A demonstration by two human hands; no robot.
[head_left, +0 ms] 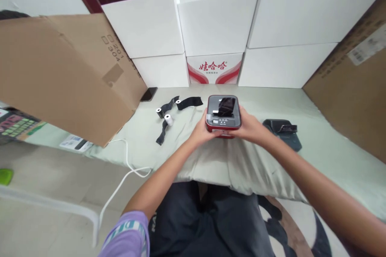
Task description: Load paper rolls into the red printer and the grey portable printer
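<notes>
Both my hands grip a small red-and-black thermal printer (223, 122) above the cloth-covered surface. My left hand (203, 130) wraps its left side, and my right hand (247, 125) wraps its right side, with the thumbs meeting at the near edge. A dark glossy window shows on the top face, with small buttons below it. To the left lie a roll with a black strip (189, 103), a second roll with a black strip (165, 108) and a white roll (168, 119) with a black tail. A dark grey device (283, 133) rests near my right forearm.
White boxes (217, 24) line the back, one with red lettering (212, 68). Cardboard boxes stand at left (69, 68) and right (358, 72). A phone (148, 94) lies by the left box. A white cable (128, 160) hangs over the front edge of the surface.
</notes>
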